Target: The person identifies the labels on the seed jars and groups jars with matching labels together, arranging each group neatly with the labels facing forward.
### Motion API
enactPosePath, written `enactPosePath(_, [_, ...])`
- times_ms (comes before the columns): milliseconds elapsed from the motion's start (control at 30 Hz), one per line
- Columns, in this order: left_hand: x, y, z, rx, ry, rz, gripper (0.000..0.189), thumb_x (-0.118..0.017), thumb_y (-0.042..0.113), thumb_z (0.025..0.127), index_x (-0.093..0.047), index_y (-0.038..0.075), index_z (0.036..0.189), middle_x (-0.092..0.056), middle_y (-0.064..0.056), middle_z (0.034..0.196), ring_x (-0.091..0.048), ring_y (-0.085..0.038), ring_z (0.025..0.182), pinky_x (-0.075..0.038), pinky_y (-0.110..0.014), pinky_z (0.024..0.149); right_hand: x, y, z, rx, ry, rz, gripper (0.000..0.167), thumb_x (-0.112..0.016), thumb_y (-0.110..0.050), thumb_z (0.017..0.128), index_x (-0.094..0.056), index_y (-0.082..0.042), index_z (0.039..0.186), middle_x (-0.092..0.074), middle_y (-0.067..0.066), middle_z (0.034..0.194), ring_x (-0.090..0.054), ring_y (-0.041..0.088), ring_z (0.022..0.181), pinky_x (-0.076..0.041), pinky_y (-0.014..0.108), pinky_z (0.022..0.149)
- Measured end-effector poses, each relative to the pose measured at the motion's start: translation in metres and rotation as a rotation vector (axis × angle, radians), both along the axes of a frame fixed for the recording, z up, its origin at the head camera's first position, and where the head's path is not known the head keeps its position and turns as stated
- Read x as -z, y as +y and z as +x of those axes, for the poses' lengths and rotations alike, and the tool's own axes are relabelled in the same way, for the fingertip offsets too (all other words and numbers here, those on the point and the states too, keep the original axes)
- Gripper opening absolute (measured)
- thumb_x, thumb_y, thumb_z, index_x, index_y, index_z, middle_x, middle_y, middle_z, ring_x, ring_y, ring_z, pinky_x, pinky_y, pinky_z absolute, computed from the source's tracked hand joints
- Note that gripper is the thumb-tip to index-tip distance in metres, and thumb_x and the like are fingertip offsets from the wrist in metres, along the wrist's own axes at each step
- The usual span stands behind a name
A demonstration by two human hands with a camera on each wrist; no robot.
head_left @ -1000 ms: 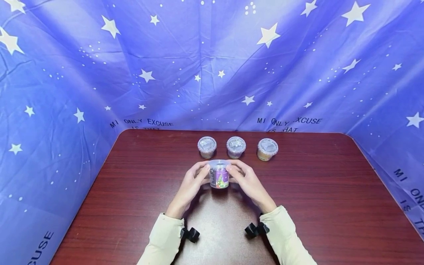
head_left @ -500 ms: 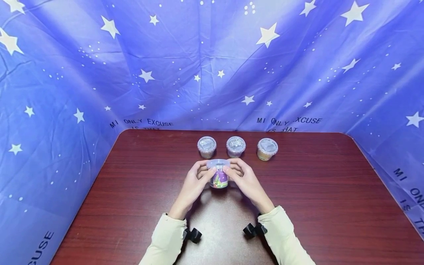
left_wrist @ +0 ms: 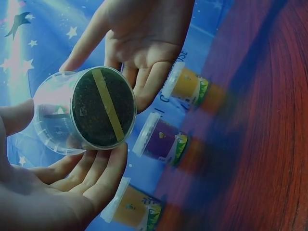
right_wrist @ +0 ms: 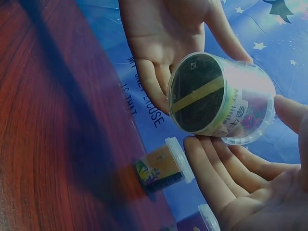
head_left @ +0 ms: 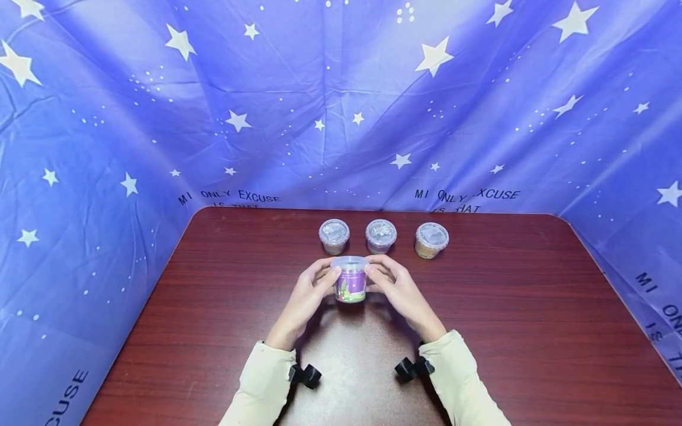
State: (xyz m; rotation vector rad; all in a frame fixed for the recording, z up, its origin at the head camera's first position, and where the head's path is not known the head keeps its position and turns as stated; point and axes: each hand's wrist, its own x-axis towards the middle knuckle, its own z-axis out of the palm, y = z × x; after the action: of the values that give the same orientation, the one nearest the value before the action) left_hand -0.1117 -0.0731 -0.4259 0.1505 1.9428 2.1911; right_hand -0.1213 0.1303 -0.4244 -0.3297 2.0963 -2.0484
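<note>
A clear plastic cup (head_left: 350, 285) with a purple, plant-printed label is held above the table between both hands. My left hand (head_left: 306, 293) grips its left side, thumb near the rim and fingers behind. On the opposite side, my right hand (head_left: 399, 293) grips it the same way. Both wrist views show the cup's underside (left_wrist: 91, 120), dark inside, with a yellow strip (right_wrist: 197, 95) across it. Just beyond the hands stand three similar lidded cups: a left one (head_left: 334, 238), a middle one (head_left: 381, 236) and a right one (head_left: 431, 241).
The dark red wooden table (head_left: 213, 307) has rounded far corners. A blue cloth (head_left: 277, 106) with white stars and black lettering hangs behind it and along both sides. Black wrist mounts (head_left: 305, 375) stick out inward from the light sleeves (head_left: 261, 381).
The cup has turned in my hands, its purple label panel shifting left to face the front. Both thumbs moved inward across the label, then back apart to its sides. The three other cups stay put.
</note>
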Motion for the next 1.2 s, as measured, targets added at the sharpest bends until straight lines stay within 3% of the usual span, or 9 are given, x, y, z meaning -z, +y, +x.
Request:
enactPosePath(233, [0.002,-0.002,0.000,0.057,-0.010,0.033,0.043,-0.053,0.023,0.103,-0.048,-0.003,0.138,-0.060,-0.023,0.125,-0.064,-0.016,0.105,-0.054,-0.036,0.096,0.001,0.001,0.000,-0.062,-0.016,-0.006,0.043,-0.052,-0.023,0.104,-0.048,0.005,0.137,-0.060,0.026,0.125,-0.065,0.026,0.107,-0.057,0.035,0.089])
enactPosePath(400, [0.001,-0.002,0.000,0.063,-0.007,0.030,0.044,-0.052,0.024,0.103,-0.048,-0.003,0.138,-0.059,-0.025,0.126,-0.064,-0.016,0.105,-0.053,-0.038,0.097,0.001,0.000,0.001,-0.049,-0.002,-0.007,0.042,-0.053,-0.023,0.104,-0.050,0.004,0.136,-0.063,0.026,0.122,-0.068,0.026,0.101,-0.058,0.035,0.088])
enactPosePath(700, [-0.001,0.002,0.002,-0.043,0.011,-0.010,0.041,-0.055,0.018,0.102,-0.050,-0.003,0.136,-0.061,-0.023,0.122,-0.064,-0.018,0.101,-0.056,-0.037,0.091,0.002,-0.001,0.000,0.005,0.023,-0.012,0.038,-0.055,-0.019,0.103,-0.052,0.005,0.132,-0.064,0.028,0.120,-0.069,0.014,0.093,-0.059,0.034,0.085])
enactPosePath(1067, [-0.003,0.010,0.005,-0.089,0.021,-0.133,0.047,-0.065,0.024,0.097,-0.050,0.003,0.137,-0.063,-0.019,0.124,-0.064,-0.020,0.107,-0.055,-0.031,0.081,0.001,-0.009,0.001,0.073,0.029,-0.002,0.035,-0.065,-0.015,0.097,-0.054,0.002,0.126,-0.066,0.016,0.107,-0.067,0.012,0.091,-0.059,0.032,0.082])
enactPosePath(1200, [-0.002,0.009,0.005,-0.083,0.019,-0.124,0.046,-0.064,0.023,0.097,-0.051,0.003,0.136,-0.064,-0.018,0.121,-0.064,-0.018,0.103,-0.055,-0.037,0.083,0.000,-0.010,0.001,0.078,0.026,-0.003,0.035,-0.065,-0.015,0.096,-0.054,0.002,0.125,-0.065,0.017,0.106,-0.067,0.013,0.090,-0.059,0.032,0.081])
